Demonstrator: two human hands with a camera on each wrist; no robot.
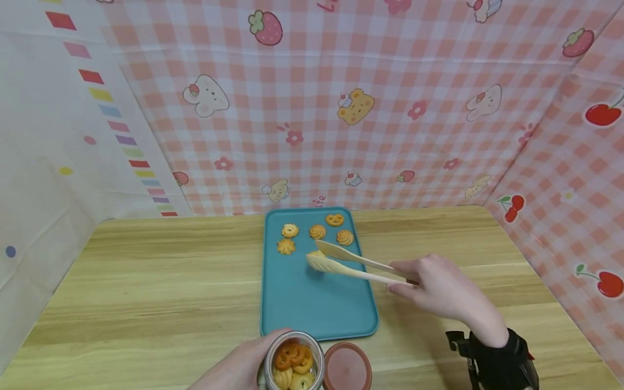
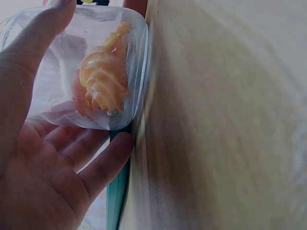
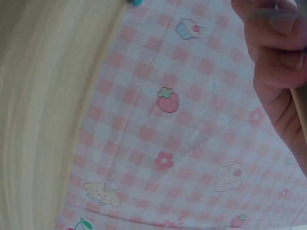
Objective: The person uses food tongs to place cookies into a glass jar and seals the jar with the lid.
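Note:
My left hand [image 1: 244, 362] holds a clear jar [image 1: 294, 334] upright at the tray's near edge, thumb on one side and fingers on the other. Pretzel-shaped and piped cookies [image 2: 103, 79] lie inside it. My right hand [image 1: 441, 287] grips a pair of pale tongs [image 1: 361, 274]. Between the tong tips, over the blue tray [image 1: 307, 309], is a small cookie [image 1: 318, 253], mostly hidden. Farther back on the tray lie a pretzel cookie [image 1: 335, 220], two swirl cookies [image 1: 344, 237], a ring-like cookie [image 1: 290, 231] and a star-shaped one [image 1: 286, 246].
A reddish-brown round lid [image 1: 348, 365] lies right of the jar, in front of the tray. The wooden table [image 1: 161, 292] extends to both sides. Pink checked cloth [image 1: 312, 141] hangs behind and on the right; white cloth [image 1: 44, 179] hangs on the left.

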